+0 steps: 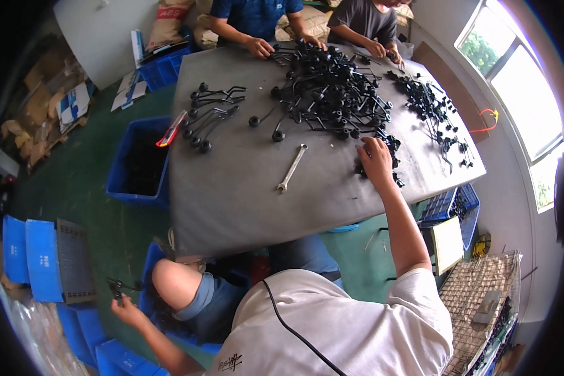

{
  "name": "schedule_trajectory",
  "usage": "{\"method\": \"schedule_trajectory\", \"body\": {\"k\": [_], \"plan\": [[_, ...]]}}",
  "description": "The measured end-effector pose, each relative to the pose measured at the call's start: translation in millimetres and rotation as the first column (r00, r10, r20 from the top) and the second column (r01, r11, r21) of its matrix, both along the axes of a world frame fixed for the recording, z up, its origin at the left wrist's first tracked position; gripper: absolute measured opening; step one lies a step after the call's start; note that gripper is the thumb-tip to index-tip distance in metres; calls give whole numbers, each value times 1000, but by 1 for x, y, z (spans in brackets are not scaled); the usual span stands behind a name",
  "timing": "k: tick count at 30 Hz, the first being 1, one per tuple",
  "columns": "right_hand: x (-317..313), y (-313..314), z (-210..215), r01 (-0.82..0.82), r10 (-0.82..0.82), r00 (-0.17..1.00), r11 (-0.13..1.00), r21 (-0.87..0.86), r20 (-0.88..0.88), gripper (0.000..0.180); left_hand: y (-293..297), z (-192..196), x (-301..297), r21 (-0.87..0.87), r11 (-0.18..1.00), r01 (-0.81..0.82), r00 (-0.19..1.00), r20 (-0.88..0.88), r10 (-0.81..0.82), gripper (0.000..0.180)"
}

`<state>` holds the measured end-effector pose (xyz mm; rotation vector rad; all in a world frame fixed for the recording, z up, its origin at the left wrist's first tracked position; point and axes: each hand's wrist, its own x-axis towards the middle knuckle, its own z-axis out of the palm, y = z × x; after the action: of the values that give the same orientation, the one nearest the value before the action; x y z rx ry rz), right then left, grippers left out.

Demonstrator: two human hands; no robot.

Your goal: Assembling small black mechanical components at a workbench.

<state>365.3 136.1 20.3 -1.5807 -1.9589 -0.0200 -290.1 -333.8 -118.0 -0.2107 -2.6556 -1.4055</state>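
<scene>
My left hand (126, 310) is stretched out low at the left, beside the table, closed on black plastic parts (116, 286) with thin stems. On the near right of the grey table (244, 194), my right hand (377, 164) curls its fingers over small black parts (391, 145); its fingertips are partly hidden among them. A large heap of black rod-like parts with round ends (338, 88) spreads beyond that hand. Several similar bent parts (213, 119) lie in a row at the table's left. A combination wrench (292, 168) rests between them and my right hand.
A red utility knife (172, 129) lies at the table's left edge, above a blue bin (109, 182) of black parts. Another blue bin (147, 282) stands by my leg. Two people work across the table. More black parts (423, 100) lie on the right.
</scene>
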Motion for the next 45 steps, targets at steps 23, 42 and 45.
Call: {"method": "schedule_trajectory", "body": {"k": [23, 42, 45], "plan": [[-200, 110, -8, -331, 264, 598, 941, -67, 757, 25, 158, 134, 135, 198, 780, 594, 805, -150, -574, 44], [-56, -49, -21, 61, -143, 939, 964, 257, 313, 42, 293, 93, 261, -427, 236, 873, 111, -298, -948, 50], [-2, -38, -22, 184, -148, 849, 983, -21, 508, 45, 298, 83, 256, -310, 229, 923, 137, -290, -947, 49]]}}
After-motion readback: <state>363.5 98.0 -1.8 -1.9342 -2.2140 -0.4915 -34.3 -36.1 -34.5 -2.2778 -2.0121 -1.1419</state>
